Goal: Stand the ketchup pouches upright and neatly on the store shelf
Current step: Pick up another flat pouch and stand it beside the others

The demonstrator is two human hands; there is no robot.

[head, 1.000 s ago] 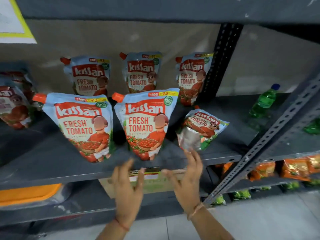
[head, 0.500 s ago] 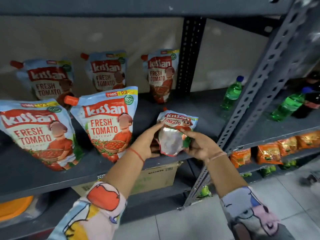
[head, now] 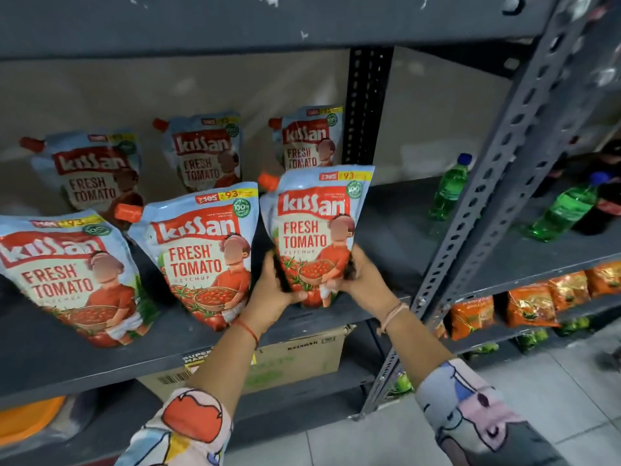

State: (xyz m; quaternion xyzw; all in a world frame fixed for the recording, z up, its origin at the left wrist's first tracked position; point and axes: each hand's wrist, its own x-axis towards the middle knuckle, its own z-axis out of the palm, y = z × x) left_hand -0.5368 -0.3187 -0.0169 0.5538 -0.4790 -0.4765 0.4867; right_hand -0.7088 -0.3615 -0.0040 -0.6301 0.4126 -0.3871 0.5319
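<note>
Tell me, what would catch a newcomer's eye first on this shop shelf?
Most striking is the ketchup pouch held upright at the front of the grey shelf, with the left hand and right hand clasping its lower sides. To its left two more front pouches lean, with three others lined up along the back wall. Off to the right, green bottles stand behind the slanted metal post.

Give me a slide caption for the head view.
Both hands, left hand and right hand, stand a ketchup pouch upright on the shelf.
</note>
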